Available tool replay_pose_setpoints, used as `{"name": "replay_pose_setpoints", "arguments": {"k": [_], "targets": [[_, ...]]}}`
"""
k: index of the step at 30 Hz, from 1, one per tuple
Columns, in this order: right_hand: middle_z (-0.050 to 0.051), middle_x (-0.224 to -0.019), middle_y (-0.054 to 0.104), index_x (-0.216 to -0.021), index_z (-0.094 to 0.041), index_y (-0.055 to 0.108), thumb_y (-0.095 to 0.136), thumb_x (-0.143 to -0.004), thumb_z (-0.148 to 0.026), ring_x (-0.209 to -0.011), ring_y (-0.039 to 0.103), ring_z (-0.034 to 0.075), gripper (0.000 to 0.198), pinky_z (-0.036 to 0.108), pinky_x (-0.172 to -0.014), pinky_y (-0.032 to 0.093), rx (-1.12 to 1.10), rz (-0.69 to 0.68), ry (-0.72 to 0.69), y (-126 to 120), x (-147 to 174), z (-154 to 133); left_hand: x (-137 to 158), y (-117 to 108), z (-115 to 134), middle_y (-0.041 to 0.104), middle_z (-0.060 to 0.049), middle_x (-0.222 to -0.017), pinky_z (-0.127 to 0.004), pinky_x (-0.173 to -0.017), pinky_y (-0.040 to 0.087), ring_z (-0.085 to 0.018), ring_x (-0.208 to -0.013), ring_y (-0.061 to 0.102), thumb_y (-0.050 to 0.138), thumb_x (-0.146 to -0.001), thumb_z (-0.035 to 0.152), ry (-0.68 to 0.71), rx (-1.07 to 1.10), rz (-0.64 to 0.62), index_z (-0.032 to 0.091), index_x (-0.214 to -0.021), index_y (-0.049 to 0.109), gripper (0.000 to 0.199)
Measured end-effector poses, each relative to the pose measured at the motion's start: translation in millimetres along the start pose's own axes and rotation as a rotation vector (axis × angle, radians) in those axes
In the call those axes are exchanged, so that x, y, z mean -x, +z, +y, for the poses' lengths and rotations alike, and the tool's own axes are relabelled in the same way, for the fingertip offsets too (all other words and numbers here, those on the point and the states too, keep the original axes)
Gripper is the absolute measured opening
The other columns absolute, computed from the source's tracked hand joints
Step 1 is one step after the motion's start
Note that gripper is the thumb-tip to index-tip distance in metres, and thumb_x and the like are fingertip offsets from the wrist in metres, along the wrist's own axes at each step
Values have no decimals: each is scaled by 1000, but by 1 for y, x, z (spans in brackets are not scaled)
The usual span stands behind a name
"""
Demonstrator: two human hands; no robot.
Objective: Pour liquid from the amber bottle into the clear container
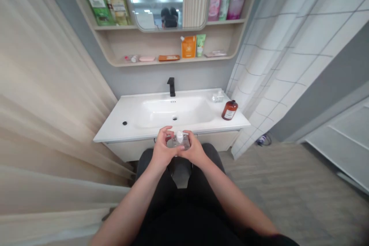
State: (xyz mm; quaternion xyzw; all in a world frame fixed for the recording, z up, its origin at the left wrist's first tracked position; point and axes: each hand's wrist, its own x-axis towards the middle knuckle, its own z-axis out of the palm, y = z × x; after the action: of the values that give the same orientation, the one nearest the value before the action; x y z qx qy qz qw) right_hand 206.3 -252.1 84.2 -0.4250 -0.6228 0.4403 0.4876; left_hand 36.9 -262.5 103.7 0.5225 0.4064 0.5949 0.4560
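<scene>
Between my two hands is a clear pump bottle with a white top (180, 136), held in front of the counter's edge, above my lap. My left hand (163, 149) wraps its fingers and thumb around the bottle's left side. On the opposite side, my right hand (195, 149) grips it with the thumb across the front. Part of the bottle is hidden by the fingers. Ahead is the white sink (150, 113) with a black faucet (172, 86). On the counter's right end stand an amber bottle (230, 110) with a white label and a clear container (218, 97).
Above the sink hangs a mirror cabinet (144, 42) with bottles, an orange pouch (188, 47), a green tube (200, 45) and small items on its shelves. A beige curtain (52, 96) hangs left, a white grid-patterned curtain (268, 65) right. A black round hole cover (125, 123) sits on the counter.
</scene>
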Motion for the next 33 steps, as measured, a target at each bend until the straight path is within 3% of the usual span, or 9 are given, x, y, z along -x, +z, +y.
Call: {"name": "replay_pose_setpoints", "arguments": {"k": [4, 8, 13, 19, 23, 30, 33], "targets": [[5, -115, 79, -125, -24, 61, 98, -61, -38, -102, 75, 28, 75, 39, -90, 59, 4, -29, 0, 1, 0, 0, -1, -2, -1, 74, -9, -127, -44, -112, 52, -29, -124, 70, 103, -63, 27, -52, 25, -90, 30, -152, 58, 101], [5, -115, 78, -128, -26, 59, 99, -61, -39, -101, 76, 27, 79, 39, -90, 60, -21, -33, -6, 2, 1, 2, 1, -5, 1, 74, -7, -126, -44, -113, 52, -28, -122, 71, 105, -59, 26, 4, -36, -40, 31, -147, 61, 99], [7, -123, 76, -130, -26, 59, 105, -58, -46, -109, 75, 29, 87, 43, -97, 59, -9, -39, -51, 2, 2, 5, 0, -8, 12, 79, -12, -131, -46, -112, 55, -29, -124, 73, 90, -85, 38, -84, -22, -170, 27, -150, 64, 70], [6, -122, 76, -131, -28, 58, 108, -58, -47, -105, 75, 29, 90, 43, -93, 61, -14, -54, -1, 4, 4, 10, -12, -21, 38, 82, -10, -126, -45, -115, 56, -28, -121, 76, 84, -89, 37, 124, -345, -72, 24, -129, 78, 42], [5, -119, 75, -131, -28, 57, 108, -57, -45, -98, 75, 27, 92, 41, -89, 62, -31, -60, 35, 6, 5, 12, -14, -26, 52, 83, -8, -125, -46, -113, 57, -29, -117, 77, 83, -90, 38, 212, -567, 9, 25, -127, 80, 40], [4, -118, 76, -131, -28, 58, 108, -58, -47, -96, 76, 26, 91, 42, -91, 63, -16, -52, 24, 5, 2, 14, -17, -27, 48, 84, -11, -124, -46, -114, 56, -30, -121, 78, 86, -89, 38, 159, -295, 33, 24, -129, 77, 43], [4, -116, 76, -131, -28, 58, 108, -57, -48, -96, 76, 25, 92, 42, -90, 63, -8, -55, 30, 4, 2, 14, -18, -29, 46, 84, -11, -123, -47, -115, 55, -30, -121, 78, 88, -88, 38, 147, -258, 7, 25, -141, 71, 57]]}}
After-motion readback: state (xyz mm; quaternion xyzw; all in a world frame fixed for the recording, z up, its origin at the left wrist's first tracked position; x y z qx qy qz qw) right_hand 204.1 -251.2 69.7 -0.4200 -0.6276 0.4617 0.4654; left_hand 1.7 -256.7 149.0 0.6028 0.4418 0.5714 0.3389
